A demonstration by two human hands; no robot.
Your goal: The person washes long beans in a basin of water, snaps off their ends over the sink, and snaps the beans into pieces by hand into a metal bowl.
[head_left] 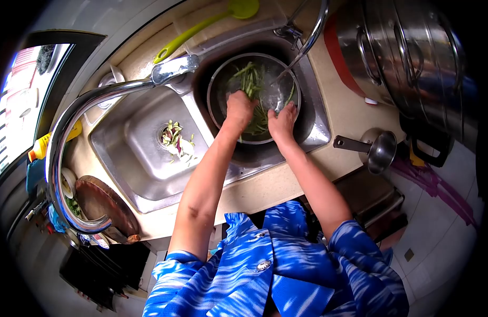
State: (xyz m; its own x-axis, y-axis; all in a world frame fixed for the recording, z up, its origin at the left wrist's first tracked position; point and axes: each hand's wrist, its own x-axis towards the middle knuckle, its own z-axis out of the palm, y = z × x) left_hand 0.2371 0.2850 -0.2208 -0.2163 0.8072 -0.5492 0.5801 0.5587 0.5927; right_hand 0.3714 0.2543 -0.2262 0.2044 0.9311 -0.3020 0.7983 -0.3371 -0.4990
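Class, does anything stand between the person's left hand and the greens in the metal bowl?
Nothing visible does: the left hand is inside the metal bowl, closed around some greens, with no rim or tap between them.

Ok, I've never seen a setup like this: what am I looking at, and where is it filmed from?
There is no machine here, just a person's two bare hands. The one picture comes from a camera worn on their head, looking forward and down, so their own arms reach up from the bottom. The left hand holds long green vegetables in a round metal bowl, set in the right sink basin. The right hand is in the bowl too; whether it grips anything is unclear. Scraps lie around the left basin's drain, and a green utensil lies behind the sink.
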